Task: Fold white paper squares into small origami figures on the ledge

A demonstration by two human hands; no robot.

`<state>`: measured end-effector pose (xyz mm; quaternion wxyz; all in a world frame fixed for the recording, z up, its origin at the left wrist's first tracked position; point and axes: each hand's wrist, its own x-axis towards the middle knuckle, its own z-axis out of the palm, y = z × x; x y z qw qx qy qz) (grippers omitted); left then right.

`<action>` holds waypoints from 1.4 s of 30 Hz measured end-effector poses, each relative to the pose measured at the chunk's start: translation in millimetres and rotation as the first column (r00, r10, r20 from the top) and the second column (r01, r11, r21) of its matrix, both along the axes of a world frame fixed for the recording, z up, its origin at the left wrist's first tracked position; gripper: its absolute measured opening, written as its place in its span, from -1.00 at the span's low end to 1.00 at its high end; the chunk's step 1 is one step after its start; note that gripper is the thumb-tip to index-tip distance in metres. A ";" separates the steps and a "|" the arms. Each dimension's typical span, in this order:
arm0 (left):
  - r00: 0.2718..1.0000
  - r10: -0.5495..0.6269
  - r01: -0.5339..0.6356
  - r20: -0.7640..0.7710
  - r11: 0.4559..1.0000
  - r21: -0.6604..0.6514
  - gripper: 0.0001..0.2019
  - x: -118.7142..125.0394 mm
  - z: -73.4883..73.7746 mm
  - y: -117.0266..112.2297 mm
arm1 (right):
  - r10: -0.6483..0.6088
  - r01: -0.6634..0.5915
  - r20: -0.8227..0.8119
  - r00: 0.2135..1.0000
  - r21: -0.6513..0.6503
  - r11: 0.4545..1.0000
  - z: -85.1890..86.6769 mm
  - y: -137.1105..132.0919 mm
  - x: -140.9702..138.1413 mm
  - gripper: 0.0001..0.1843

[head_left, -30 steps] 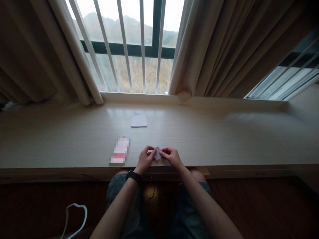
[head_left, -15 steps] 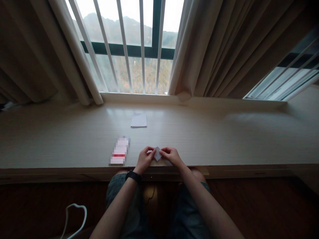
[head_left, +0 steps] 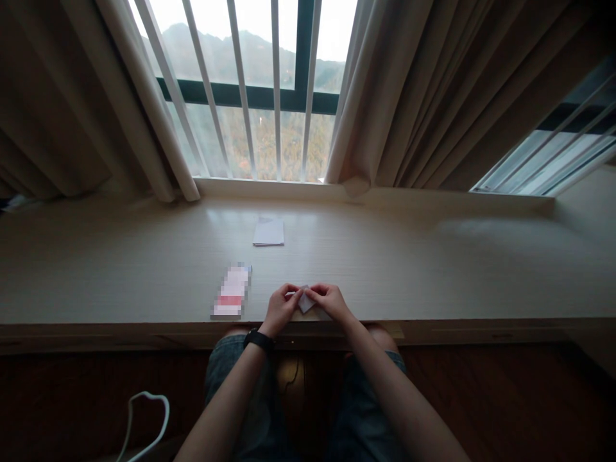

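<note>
A small piece of folded white paper (head_left: pixel 305 303), roughly diamond-shaped, is held between both hands near the desk's front edge. My left hand (head_left: pixel 283 305), with a black watch on its wrist, pinches the paper's left side between thumb and fingers. My right hand (head_left: pixel 331 299) pinches the opposite side, its thumb lying over the upper part. The two thumbs almost meet, and they hide part of the paper. Beyond the hands lies a small stack of square white paper sheets (head_left: pixel 269 232).
To the left, a pixelated phone-like rectangle (head_left: pixel 231 292) lies on the pale desk (head_left: pixel 433 269). A barred window (head_left: pixel 260 141) and beige curtains (head_left: pixel 409 96) stand behind the desk. A white cable loop (head_left: pixel 166 410) shows at lower left, over the dark floor.
My right thumb has shifted slightly left over the paper, closer to my left thumb, covering more of it. The paper stays in both hands.
</note>
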<state>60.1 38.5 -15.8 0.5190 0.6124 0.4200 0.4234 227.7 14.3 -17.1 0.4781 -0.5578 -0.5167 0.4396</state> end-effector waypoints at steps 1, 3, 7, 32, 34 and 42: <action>1.000 0.001 -0.001 0.002 1.000 0.000 -0.70 0.0 -0.3 0.2 | -0.021 0.021 0.019 1.000 0.002 1.000 0.2 -0.7 -0.5 -0.62; 1.000 0.002 -0.002 0.013 1.000 -0.005 -0.70 0.0 -0.7 0.7 | -0.046 0.045 0.065 0.997 0.019 0.999 0.9 -2.3 -2.1 -0.60; 0.999 -0.007 0.008 0.041 1.000 -0.016 -0.69 0.2 -0.4 0.9 | -0.028 0.018 0.159 0.987 0.067 0.998 1.7 -5.5 -4.8 -0.65; 0.996 0.035 -0.029 -0.080 0.997 0.069 -0.75 1.8 -3.1 -6.4 | 0.015 -0.015 -0.003 1.000 0.016 1.000 3.5 -2.3 0.6 -0.61; 0.997 0.044 -0.042 -0.056 0.998 0.043 -0.75 2.2 -0.5 -6.8 | 0.033 -0.033 -0.019 0.999 0.014 0.999 4.3 -2.6 2.1 -0.61; 1.000 0.025 -0.025 0.009 0.999 0.019 -0.73 3.0 4.4 -7.7 | 0.015 -0.019 -0.056 0.998 -0.060 0.998 7.9 2.5 -0.6 -0.56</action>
